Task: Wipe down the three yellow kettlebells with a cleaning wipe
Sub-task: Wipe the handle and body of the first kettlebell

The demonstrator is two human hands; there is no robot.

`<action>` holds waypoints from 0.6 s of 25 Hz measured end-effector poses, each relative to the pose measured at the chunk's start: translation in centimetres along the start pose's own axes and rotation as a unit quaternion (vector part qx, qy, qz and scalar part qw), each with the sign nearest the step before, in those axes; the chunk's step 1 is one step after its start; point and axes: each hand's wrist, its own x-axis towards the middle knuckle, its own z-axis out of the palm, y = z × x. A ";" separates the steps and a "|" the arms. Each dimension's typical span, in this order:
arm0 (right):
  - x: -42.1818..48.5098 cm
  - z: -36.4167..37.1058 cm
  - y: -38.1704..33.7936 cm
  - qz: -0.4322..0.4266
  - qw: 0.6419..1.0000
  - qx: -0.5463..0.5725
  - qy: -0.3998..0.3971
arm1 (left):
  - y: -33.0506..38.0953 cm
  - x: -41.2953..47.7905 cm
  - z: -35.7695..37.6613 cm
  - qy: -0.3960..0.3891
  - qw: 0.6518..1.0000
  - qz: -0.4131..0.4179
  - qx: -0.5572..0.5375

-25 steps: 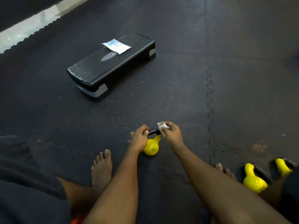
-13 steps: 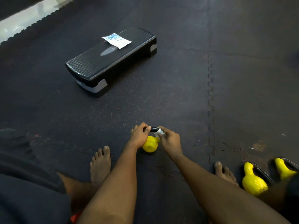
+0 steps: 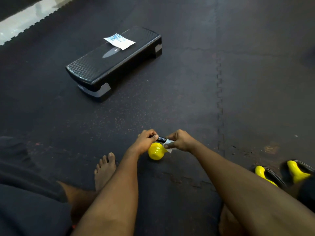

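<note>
On dark rubber floor (image 3: 170,108): left hand (image 3: 144,142) grips glossy yellow kettlebell (image 3: 156,151) handle, steadying; right hand (image 3: 181,141) pinches white cleaning wipe (image 3: 168,143), rubbing it.

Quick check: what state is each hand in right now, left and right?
Left hand: closed around the black handle of the kettlebell.
Right hand: pinching the white wipe at that handle.

Three yellow kettlebells (image 3: 156,151) (image 3: 260,171) (image 3: 296,174), one black step platform (image 3: 112,65), one wipe packet (image 3: 119,41), one white wipe (image 3: 167,142), two hands (image 3: 144,143) (image 3: 183,142)
</note>
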 end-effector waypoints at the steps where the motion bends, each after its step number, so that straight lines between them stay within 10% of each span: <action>1: 0.0 1.0 0.2 0.004 0.998 0.023 0.055 | 0.2 0.2 0.2 0.015 1.000 0.000 0.007; 6: 0.0 7.3 -0.6 0.115 0.924 0.018 0.364 | 1.6 0.1 2.1 0.067 0.996 -0.024 0.050; 15: 0.6 6.9 -0.7 0.066 0.911 0.110 0.392 | 1.8 0.7 1.6 0.083 0.995 -0.044 0.042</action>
